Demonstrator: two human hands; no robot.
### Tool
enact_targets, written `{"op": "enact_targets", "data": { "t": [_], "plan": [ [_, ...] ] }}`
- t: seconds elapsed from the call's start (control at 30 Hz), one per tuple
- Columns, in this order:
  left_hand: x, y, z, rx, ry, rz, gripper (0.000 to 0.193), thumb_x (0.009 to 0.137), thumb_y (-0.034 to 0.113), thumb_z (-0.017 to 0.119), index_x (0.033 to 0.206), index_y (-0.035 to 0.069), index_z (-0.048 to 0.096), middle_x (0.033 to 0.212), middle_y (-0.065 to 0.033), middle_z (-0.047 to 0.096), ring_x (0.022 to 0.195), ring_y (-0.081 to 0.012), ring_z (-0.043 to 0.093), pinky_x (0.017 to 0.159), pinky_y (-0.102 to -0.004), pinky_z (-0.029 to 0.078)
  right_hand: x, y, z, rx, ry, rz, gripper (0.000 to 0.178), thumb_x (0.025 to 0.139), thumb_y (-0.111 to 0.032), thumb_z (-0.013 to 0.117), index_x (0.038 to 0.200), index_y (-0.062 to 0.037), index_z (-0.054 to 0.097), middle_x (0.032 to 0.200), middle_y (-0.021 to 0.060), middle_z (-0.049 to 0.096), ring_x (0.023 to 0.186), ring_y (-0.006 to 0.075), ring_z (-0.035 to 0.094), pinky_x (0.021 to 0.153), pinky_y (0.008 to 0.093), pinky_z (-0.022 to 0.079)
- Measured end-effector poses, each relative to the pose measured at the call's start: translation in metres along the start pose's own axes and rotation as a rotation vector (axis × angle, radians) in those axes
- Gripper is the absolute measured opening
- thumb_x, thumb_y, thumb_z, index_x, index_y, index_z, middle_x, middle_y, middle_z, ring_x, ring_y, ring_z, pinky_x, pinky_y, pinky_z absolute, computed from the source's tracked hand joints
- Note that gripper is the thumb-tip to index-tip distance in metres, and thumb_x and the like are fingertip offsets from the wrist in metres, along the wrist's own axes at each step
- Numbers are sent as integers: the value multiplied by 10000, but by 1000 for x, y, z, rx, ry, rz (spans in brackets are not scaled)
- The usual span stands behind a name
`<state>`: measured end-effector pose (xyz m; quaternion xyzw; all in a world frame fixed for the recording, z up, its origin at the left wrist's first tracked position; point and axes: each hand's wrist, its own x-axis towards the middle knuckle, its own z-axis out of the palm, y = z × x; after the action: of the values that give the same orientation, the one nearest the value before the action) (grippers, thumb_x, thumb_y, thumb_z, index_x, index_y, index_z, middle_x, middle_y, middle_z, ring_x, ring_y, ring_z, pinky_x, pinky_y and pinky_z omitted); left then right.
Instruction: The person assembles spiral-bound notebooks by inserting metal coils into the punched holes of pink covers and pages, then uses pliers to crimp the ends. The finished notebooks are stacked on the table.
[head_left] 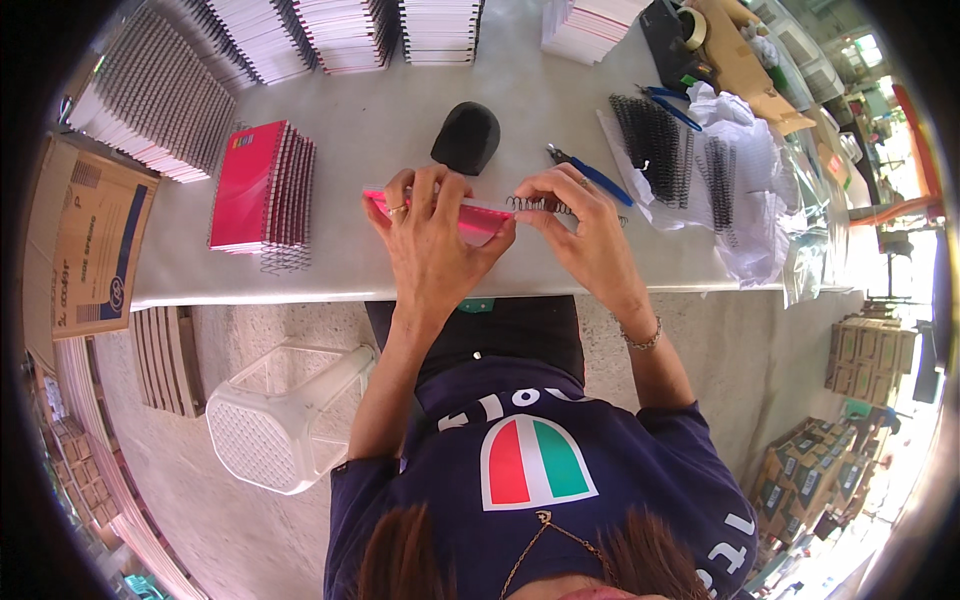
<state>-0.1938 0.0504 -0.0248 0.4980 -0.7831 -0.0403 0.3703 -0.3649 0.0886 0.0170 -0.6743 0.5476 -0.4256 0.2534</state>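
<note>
Left hand (pixel 432 230) clamped on pink notebook (pixel 482 220), right hand (pixel 588 222) pinching dark spiral coil (pixel 522 203) at its edge; blue-handled pliers (pixel 602 180) nearby

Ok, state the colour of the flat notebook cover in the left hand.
The notebook cover is bright pink, clearest in the head view.

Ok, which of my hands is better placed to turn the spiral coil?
Probably your right hand: its fingertips are on the dark spiral coil, at the right end of the pink notebook. Your left hand is busy holding the notebook.
</note>
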Motion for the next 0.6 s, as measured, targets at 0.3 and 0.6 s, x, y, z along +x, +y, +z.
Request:
{"op": "enact_targets", "data": {
  "t": [0.3,0.6],
  "plan": [
    [5,1,-5,61,-54,38,420,725,404,792,982,141,589,1026,-14,534,1089,-273,459,939,-561,319,-9,12,8,-146,26,-61,110,900,-110,637,988,-48,614,937,97,595,925,277,574,861,372,390],
    [5,-3,-19,88,-153,23,285,854,261,694,1080,147,563,1057,-4,530,1074,-249,475,931,-531,319,3,-1,13,-347,47,-96,94,936,-149,595,987,-70,600,914,87,564,915,280,561,814,400,391]
  ]
}}
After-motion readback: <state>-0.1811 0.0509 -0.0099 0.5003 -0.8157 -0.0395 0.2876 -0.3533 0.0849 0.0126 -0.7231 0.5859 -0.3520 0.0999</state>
